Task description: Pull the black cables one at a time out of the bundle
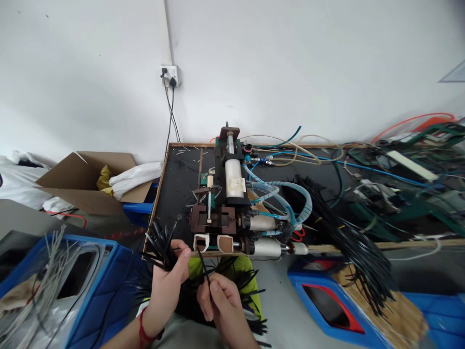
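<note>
My left hand [167,278] is closed round a bundle of short black cables [160,242], whose ends fan out above the fingers. Between thumb and fingers, my right hand [221,298] pinches a single thin black cable [204,266]. This cable's tip points up, close to two padded jaws [225,243] at the front of a pneumatic machine [234,177]. The jaws stand apart. Beneath both hands, more black cables [189,303] lie across my lap, partly over a yellow-green cloth [254,281]. My wrists are below the table's front edge.
A large bundle of black cables [348,237] hangs over the table edge at right, above a blue stool [312,291]. Air hoses [301,194] loop beside the machine. At left are a blue crate [94,291] with pale wires and an open cardboard box [85,179].
</note>
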A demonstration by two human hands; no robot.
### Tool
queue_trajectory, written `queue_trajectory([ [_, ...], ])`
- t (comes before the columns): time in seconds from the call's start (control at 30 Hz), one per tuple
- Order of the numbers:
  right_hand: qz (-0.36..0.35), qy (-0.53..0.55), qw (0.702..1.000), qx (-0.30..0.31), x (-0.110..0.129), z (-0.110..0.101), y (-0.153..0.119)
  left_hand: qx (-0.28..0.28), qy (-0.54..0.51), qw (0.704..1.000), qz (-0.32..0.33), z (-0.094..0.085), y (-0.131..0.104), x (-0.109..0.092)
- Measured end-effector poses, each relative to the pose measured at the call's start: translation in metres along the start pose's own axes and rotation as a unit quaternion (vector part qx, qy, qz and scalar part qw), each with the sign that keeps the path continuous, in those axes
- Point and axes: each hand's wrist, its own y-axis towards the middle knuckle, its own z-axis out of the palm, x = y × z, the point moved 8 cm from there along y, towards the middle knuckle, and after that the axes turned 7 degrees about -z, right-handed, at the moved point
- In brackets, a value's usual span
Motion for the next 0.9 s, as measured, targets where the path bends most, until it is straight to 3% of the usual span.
queue_trajectory([
  [0.13, 0.002, 0.151, 0.984, -0.093, -0.003, 0.000, 0.007, 0.012, -0.006, 1.000, 0.011, 0.002, 0.000, -0.002],
  [0.27, 0.033, 0.231, 0.963, -0.138, -0.012, -0.002, 0.012, 0.005, -0.023, 1.000, 0.009, 0.000, 0.000, -0.003],
  [0.63, 0.073, 0.281, 0.950, -0.117, -0.020, 0.003, 0.023, 0.022, -0.057, 0.998, -0.026, 0.002, 0.004, 0.006],
  [0.9, 0.085, 0.273, 0.950, -0.127, -0.020, 0.004, 0.020, 0.056, -0.165, 0.983, -0.066, 0.005, 0.008, 0.010],
])
